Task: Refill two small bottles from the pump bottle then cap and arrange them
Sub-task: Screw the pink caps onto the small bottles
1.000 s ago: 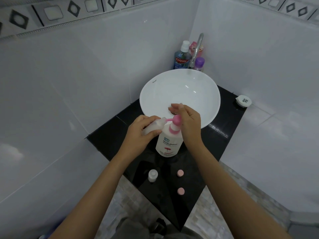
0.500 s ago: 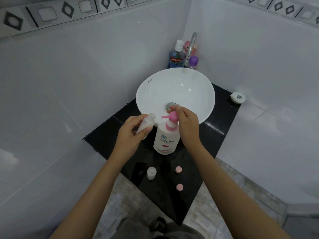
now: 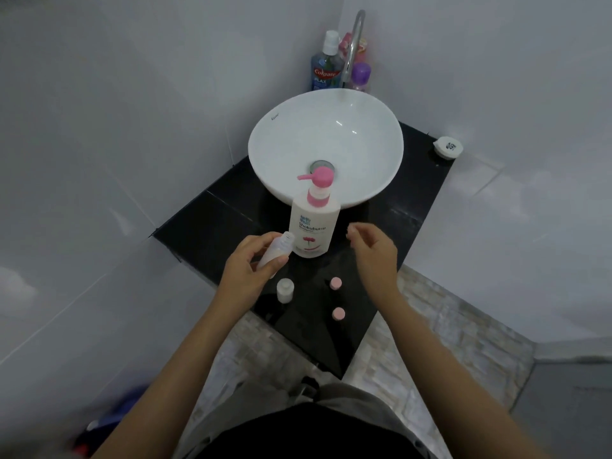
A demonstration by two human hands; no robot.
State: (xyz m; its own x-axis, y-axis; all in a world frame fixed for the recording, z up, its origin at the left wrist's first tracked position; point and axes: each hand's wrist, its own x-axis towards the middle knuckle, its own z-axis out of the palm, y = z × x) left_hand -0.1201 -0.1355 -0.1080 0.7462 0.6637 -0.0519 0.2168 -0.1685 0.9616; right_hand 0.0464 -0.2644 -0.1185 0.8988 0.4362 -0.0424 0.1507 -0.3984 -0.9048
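Note:
A white pump bottle (image 3: 314, 223) with a pink pump head stands on the black counter (image 3: 205, 226) in front of the basin. My left hand (image 3: 246, 270) holds a small translucent bottle (image 3: 276, 250), uncapped and tilted, its mouth just left of the pump bottle's body. A second small bottle (image 3: 285, 290) stands upright on the counter below that hand. Two pink caps lie on the counter, one (image 3: 335, 282) nearer the pump bottle and one (image 3: 338, 314) nearer the front edge. My right hand (image 3: 372, 251) hovers empty to the right of the pump bottle, fingers loosely apart.
A white bowl basin (image 3: 265, 140) sits behind the pump bottle, with a chrome tap (image 3: 352, 44) and several bottles in the corner, including a blue mouthwash bottle (image 3: 326, 66). A small white round container (image 3: 447, 147) rests at the counter's right corner. White tiled walls close in on both sides.
My right hand has come off the pump head and dropped to the right. My left hand has pulled the small bottle away from the spout, down toward the counter's front.

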